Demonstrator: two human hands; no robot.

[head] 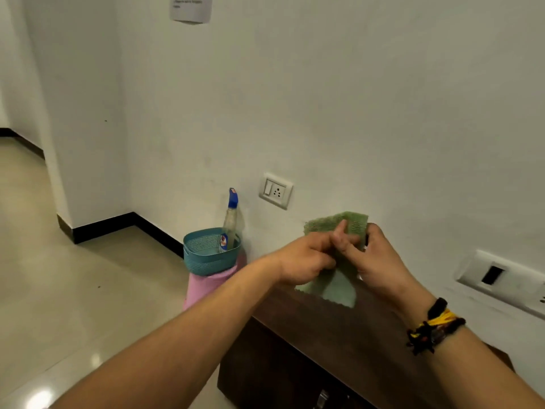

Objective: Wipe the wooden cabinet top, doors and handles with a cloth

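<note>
Centre right of the frame, both hands are on the green cloth (339,255): the left hand (306,261) pinches its near edge, the right hand (377,258) grips the other side, holding it up just above the dark wooden cabinet top (339,329). It looks like folding, so wiping seems not yet begun. Top, doors (265,370) and a handle (323,398) at the bottom edge all remain.

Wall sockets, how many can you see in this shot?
2: a switch-and-socket plate on the wall left of the green cloth, and a wider white plate at the right, cut by the frame edge.
</note>
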